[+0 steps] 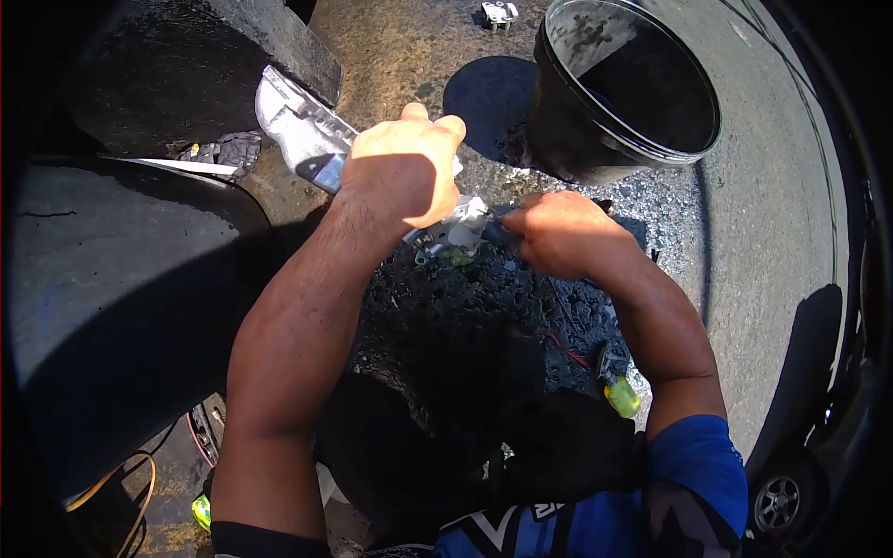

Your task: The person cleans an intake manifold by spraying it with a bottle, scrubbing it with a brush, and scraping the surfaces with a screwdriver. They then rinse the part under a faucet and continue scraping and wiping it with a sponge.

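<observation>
My left hand (400,167) is closed over a silver cast-metal part (299,139), whose rounded end sticks out to the upper left. Shiny metal with small tube-like ends (460,228) shows on the other side of this hand, above the wet ground. Close to that metal, my right hand (566,232) has its fingers curled round a dark object (502,229). Most of this object is hidden by the fingers, and I cannot tell what it is.
A large black bucket (614,139) stands beyond my right hand. A small metal piece (499,15) lies at the top. Dark curved panels (121,279) fill the left side. A yellow-green item (621,397) lies by my right forearm, and a car wheel (778,503) shows lower right.
</observation>
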Tool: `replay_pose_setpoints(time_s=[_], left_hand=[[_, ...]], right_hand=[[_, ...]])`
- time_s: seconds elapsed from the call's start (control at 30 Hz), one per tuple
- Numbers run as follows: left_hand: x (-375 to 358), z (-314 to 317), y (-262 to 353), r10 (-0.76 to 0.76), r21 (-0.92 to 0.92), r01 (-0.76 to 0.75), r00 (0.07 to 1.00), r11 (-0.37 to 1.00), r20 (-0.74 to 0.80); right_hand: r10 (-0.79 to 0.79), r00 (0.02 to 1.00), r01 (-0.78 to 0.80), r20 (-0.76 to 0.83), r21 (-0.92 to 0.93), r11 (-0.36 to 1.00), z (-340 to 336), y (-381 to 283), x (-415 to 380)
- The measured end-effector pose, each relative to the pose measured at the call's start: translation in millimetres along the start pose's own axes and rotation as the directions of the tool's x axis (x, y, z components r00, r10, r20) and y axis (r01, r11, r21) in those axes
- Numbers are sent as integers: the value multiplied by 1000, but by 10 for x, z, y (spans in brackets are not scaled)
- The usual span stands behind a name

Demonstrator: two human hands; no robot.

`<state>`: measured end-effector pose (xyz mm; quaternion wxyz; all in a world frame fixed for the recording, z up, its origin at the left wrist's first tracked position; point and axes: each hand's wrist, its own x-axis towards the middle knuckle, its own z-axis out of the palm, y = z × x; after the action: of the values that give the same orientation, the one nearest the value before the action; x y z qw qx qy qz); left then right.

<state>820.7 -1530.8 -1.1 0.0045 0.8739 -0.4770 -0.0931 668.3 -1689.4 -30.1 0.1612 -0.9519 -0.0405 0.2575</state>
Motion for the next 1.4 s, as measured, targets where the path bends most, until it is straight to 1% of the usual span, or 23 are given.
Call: replay_pose_setpoints(time_s=[0.07, 0.1, 0.13, 0.17, 0.2, 0.3, 0.4, 0.43, 0.5, 0.6, 0.7, 0.77, 0.8, 0.9, 0.97, 1.0, 1.07, 1.1, 1.2, 1.3, 1.4], left_hand=[[-114, 97, 11, 34, -45, -37, 998, 998, -51], [-160, 118, 26, 37, -61, -41, 997, 997, -73], [-209, 127, 61, 6, -56, -9, 999, 998, -53], [-251, 108, 99, -22, -49, 20, 999, 999, -34], [-272, 76, 134, -51, -40, 51, 999, 998, -18], [-304, 78, 160, -82, -48, 82, 997, 995, 17], [-341, 86, 191, -89, -32, 90, 996, 995, 13], [-347, 72, 212, -89, -17, 90, 996, 996, 16], [-350, 78, 226, -96, -7, 96, 995, 995, 3], [-377, 159, 233, -101, -15, 101, 995, 995, -5], [-398, 172, 255, -92, -18, 92, 996, 996, 9], [-429, 156, 281, -96, -36, 96, 995, 995, -2], [-444, 177, 280, -74, -22, 73, 997, 997, -25], [-544, 296, 278, -18, 13, 19, 998, 1000, -63], [-618, 336, 269, -2, 37, 5, 998, 999, -69], [-642, 343, 254, -26, 27, 28, 999, 999, -42], [-680, 346, 216, -70, 1, 70, 997, 998, 6], [-699, 341, 214, -81, -16, 81, 997, 997, -2], [-761, 357, 177, -114, -47, 113, 993, 992, -22], [-789, 396, 133, -137, -54, 135, 990, 989, -37], [-815, 404, 109, -168, -50, 166, 985, 985, -36]], right_hand=[[215, 976, -216, -36, -19, 976, 199, 183, -203], [308, 946, -309, -102, -2, 951, 285, 262, -280], [344, 937, -343, -69, 25, 939, 317, 310, -329], [251, 952, -236, -173, 101, 966, 436, 345, -381], [162, 945, -119, -284, 161, 980, 517, 336, -417], [-15, 939, 99, -345, 227, 969, 636, 245, -403], [-81, 979, 113, -188, 166, 980, 593, 83, -246], [-63, 996, 74, -60, 195, 978, 571, 14, -150], [-40, 979, -8, 198, 235, 972, 521, -88, 60], [-135, 978, 56, 158, 422, 905, 524, -106, 155], [-107, 982, 35, 158, 402, 915, 551, -97, 146], [-29, 986, -20, 167, 289, 957, 520, -184, 141], [16, 985, -57, 170, 238, 970, 519, -234, 120], [12, 974, -39, 226, 114, 993, 525, -340, 89], [11, 983, -31, 184, 105, 994, 531, -325, -36], [14, 986, -32, 164, 103, 994, 556, -279, -124], [116, 983, -133, 143, 117, 984, 793, -35, -191], [168, 977, -183, 130, 120, 976, 949, 118, -196], [249, 951, -278, 181, 157, 948, 1478, 494, -152], [256, 964, -267, 74, 261, 928, 2007, 653, -184], [360, 922, -301, -140, 323, 897, 2303, 686, -419]])
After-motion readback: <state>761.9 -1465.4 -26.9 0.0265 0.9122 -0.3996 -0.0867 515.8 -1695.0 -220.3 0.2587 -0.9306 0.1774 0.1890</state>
